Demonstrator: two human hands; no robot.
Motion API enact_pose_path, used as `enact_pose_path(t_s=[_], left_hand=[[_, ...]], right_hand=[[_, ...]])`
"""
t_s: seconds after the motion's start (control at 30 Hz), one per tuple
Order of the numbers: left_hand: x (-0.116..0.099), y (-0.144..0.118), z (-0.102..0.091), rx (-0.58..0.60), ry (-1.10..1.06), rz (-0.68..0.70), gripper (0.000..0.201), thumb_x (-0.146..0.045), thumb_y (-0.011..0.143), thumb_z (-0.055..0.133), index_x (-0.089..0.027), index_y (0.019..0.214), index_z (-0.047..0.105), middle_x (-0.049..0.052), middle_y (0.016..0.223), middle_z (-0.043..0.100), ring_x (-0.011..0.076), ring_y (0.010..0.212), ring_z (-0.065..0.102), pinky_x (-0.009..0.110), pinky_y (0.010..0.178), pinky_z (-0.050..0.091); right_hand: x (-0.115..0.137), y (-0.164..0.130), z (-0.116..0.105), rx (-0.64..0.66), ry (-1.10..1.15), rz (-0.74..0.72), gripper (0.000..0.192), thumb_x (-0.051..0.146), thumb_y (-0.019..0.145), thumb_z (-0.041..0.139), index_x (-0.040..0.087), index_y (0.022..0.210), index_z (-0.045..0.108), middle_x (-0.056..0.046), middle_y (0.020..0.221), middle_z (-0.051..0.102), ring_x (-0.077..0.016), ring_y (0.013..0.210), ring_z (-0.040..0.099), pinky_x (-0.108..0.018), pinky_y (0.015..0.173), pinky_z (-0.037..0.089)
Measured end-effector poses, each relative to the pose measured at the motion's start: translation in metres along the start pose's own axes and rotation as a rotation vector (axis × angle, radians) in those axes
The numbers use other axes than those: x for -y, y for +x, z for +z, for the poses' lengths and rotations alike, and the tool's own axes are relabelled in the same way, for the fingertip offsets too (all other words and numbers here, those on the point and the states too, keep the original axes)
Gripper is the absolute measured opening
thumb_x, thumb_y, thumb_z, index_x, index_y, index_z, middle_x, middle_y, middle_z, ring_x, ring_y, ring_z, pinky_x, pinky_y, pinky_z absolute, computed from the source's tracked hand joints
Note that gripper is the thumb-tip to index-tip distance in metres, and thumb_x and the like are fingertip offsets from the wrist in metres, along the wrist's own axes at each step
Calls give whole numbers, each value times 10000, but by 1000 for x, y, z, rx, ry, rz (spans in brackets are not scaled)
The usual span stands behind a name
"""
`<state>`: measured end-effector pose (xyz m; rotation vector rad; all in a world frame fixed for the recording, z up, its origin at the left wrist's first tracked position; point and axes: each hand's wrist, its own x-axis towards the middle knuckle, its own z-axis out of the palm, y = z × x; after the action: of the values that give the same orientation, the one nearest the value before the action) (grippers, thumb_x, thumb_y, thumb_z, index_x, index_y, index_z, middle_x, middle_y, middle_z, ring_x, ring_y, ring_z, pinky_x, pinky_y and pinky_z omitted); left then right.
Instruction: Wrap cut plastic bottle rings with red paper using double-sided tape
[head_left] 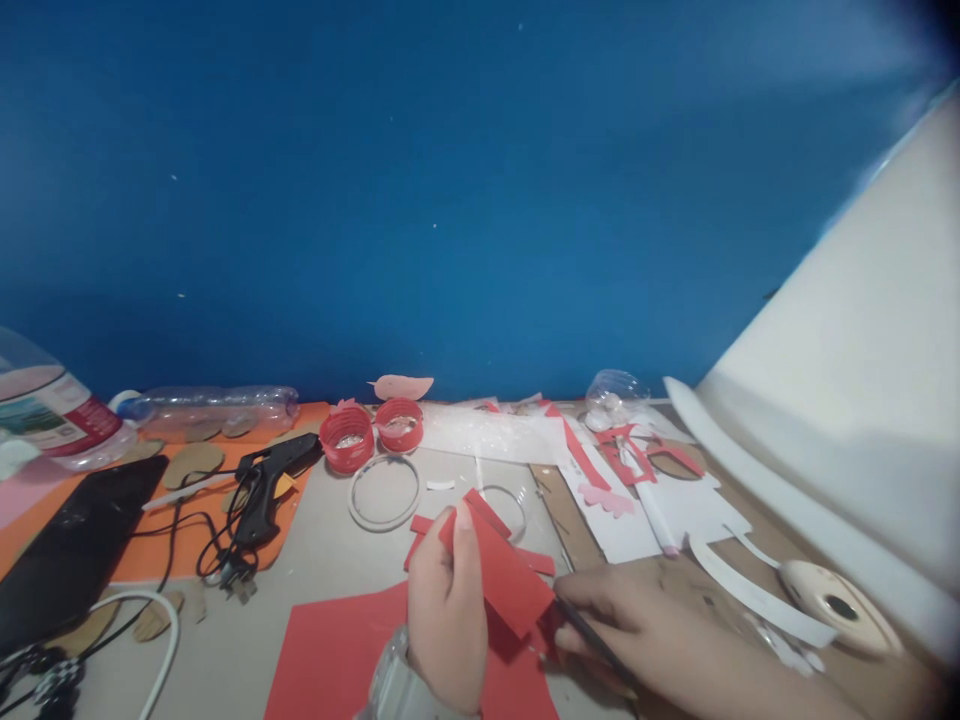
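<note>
My left hand [448, 610] pinches a small red paper piece [510, 570] between thumb and fingers, holding it tilted above the table. A large red sheet [330, 650] lies flat under that hand. My right hand [637, 625] is closed around a slim dark pen-like tool [596, 640], close to the lower right corner of the red piece. What kind of tool it is I cannot make out. Red paper strips [536, 562] lie just behind my left hand.
Leftward are a black glue gun [274, 490] with its cable, a black phone-like slab [82, 540] and plastic bottles [217, 408]. Two red ring-shaped cups [347, 455] and a grey hoop [384, 492] sit behind. White paper [694, 510] and a cream device [840, 607] are rightward.
</note>
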<state>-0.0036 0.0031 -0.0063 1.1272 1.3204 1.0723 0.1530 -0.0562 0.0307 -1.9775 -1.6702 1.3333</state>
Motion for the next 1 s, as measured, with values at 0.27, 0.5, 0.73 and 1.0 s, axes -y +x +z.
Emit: enact_pose_path(t_s=[0.27,0.5,0.73,1.0], left_hand=[[2,1,-3,11,8,-6,454,-585,842,478,-179,877,677,77,911,716,259,935,625,325,847,440],[-3,-3,1,65,-55,0,469,-566,880,426,-189,753,674,49,732,709,220,735,645,299,735,470],[0,-1,0,118,-83,41,489,-577,882,420,-178,745,667,44,643,687,195,605,620,291,649,490],[-3,-3,0,26,-7,18,465,-573,879,427,-187,750,652,48,742,697,222,763,631,304,753,455]], right_hand=[[-5,0,5,-21,34,-32,343,439,884,503,189,702,649,26,607,605,-121,574,542,-193,505,336],[21,-5,-10,45,-50,6,305,379,887,494,196,719,671,13,655,649,-148,644,590,-207,560,361],[9,-3,-6,27,-45,-11,398,517,876,484,198,753,688,-2,665,651,-155,630,577,-210,552,387],[2,-2,-1,13,29,-20,337,416,899,466,200,772,691,-3,704,669,-150,637,574,-209,565,394]])
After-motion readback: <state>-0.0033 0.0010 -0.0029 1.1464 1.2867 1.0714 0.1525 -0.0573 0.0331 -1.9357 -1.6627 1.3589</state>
